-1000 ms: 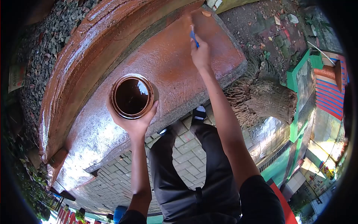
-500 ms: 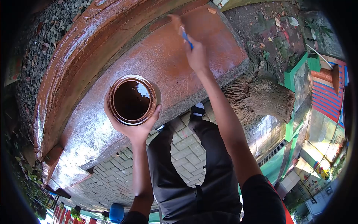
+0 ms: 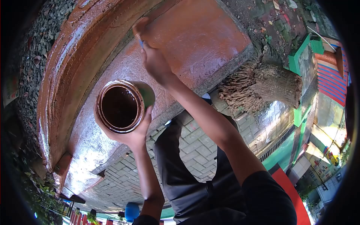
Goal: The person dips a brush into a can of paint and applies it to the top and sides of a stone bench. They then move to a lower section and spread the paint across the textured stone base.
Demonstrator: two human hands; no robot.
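Brown-tipped, the one paintbrush [image 3: 140,30] your right hand [image 3: 155,63] grips has moved leftward across the upper frame, while your left hand [image 3: 132,138] clasps one paint can [image 3: 146,93].

Brush [image 3: 140,30] blurred, handle mostly hidden in right hand [image 3: 155,63]. Left hand [image 3: 130,138] partly hidden behind can [image 3: 147,93]. Wall lettering [image 3: 321,167] too small to read.

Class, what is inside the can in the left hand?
The can holds dark brown liquid, probably paint. Its depth and the can's bottom cannot be seen, being covered by the liquid.
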